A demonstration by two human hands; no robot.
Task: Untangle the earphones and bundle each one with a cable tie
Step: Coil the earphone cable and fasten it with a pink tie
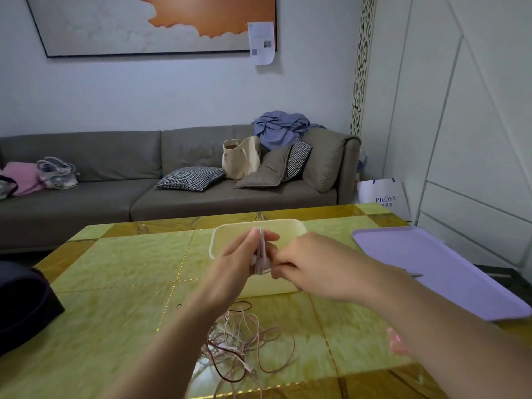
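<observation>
1. Holding a folded pink earphone (261, 254) upright, the left hand (239, 254) has its thumb on one side and its fingers on the other, curled close and pinching it.
2. The right hand (305, 263), at 3 o'clock of the bundle, has curled fingers, with the tips pinching the bundle's lower end. Blur hides whether anything else sits between them.
3. The folded earphone is a flat stack of thin, soft cable loops, held above the middle of a cream tray (290, 226).
4. The cream tray is smooth plastic, rectangular with rounded corners and a low rim. The hands cover part of its floor, and no contents show in the part left visible.
5. A loose tangle of earphone cables (244, 341) lies on the table (115, 269) at 6 o'clock of the cream tray. They are thin strands in pale pink, white and dark red, looped over each other.
6. The table top is glossy, with yellow-green marbled squares and amber borders.
7. A lavender tray (431, 269) sits at 3 o'clock, flat, matte and shallow. It holds one small grey item (414, 274), too small to identify.
8. A blurred pink object (397, 341) lies on the table at 4 o'clock.
9. A dark rounded object (20, 298) sits at 9 o'clock on the table edge.
10. A grey fabric sofa (86, 197) stands at 12 o'clock behind the table.
</observation>
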